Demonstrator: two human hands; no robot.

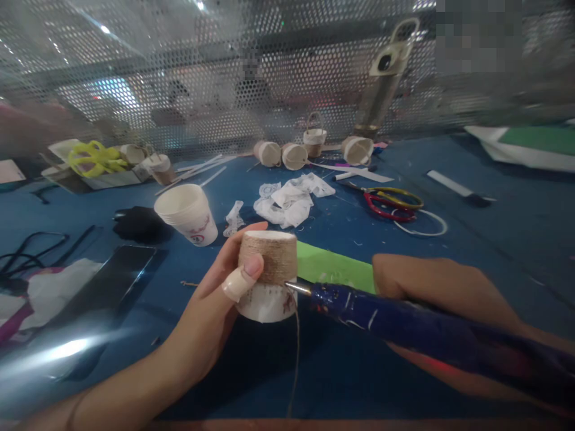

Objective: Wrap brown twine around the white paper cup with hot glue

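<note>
My left hand (pixel 211 305) grips an upside-down paper cup (pixel 268 275). Brown twine is wound round the cup's upper part and a loose strand hangs down from it. My thumb, with a plaster on its tip, presses on the twine. My right hand (pixel 431 287) holds a dark blue glue gun (pixel 404 323), whose metal nozzle touches the cup just under the twine. A green paper strip (pixel 332 266) lies on the blue table (pixel 449 239) behind the cup.
A stack of white paper cups (pixel 188 212) lies to the left, with white lace scraps (pixel 290 200) and scissors (pixel 390 203) beyond. Several twine-wrapped cups (pixel 294 154) stand at the back by a perforated metal screen. A dark phone (pixel 112 281) lies at left.
</note>
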